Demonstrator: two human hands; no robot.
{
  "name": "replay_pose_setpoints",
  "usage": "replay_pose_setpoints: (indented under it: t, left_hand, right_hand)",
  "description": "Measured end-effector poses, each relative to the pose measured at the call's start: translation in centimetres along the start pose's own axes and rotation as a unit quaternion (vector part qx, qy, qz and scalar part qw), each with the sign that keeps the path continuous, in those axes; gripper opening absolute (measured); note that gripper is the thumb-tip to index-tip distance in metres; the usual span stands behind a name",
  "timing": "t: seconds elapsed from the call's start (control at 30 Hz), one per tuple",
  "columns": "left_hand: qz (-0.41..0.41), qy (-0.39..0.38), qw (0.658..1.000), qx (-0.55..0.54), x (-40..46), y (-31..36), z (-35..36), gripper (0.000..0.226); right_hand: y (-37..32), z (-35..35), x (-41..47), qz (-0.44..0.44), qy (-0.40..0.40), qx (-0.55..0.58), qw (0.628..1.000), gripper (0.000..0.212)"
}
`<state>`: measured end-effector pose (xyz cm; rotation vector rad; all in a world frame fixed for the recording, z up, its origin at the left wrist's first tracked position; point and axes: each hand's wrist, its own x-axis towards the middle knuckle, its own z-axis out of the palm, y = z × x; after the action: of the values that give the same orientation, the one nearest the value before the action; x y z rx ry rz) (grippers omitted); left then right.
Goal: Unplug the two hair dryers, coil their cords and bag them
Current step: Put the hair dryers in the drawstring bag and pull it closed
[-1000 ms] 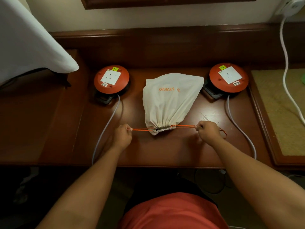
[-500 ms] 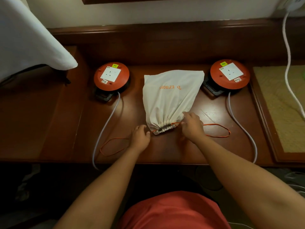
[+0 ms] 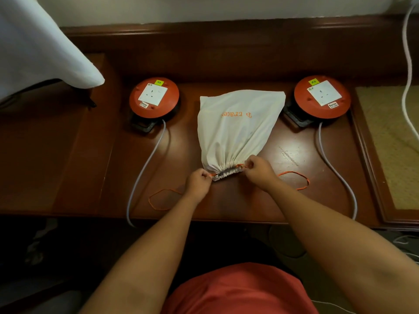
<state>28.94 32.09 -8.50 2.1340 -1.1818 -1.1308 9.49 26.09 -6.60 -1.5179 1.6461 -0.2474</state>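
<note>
Both hands apparently pinching drawstring, bag just beyond

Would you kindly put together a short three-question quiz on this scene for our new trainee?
1. True or false: the bag has its mouth gathered shut.
2. What do both hands pinch? A) a grey cable B) the orange drawstring C) a reel
3. How many orange reels stand on the desk?

Key: 1 true. 2 B: the left hand and right hand pinch the drawstring at the bag's mouth. 3 two: left reel, right reel.
</note>
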Motion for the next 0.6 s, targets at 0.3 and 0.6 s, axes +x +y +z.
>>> replay_pose_setpoints:
  t: [0.3, 0.6]
  left_hand:
    - [-0.114, -0.027, 0.988, -0.096, 0.3, 0.2, 0.2, 0.02]
    - [-0.076, 0.0, 0.996, -0.034, 0.3, 0.8, 0.3, 0.026]
  right_hand:
    - [-0.3, -0.8, 0.7, 0.097, -0.03, 0.123, 0.987, 0.018]
    - [-1.7, -1.8, 0.1, -0.011, -0.008, 0.082, 0.997, 0.011]
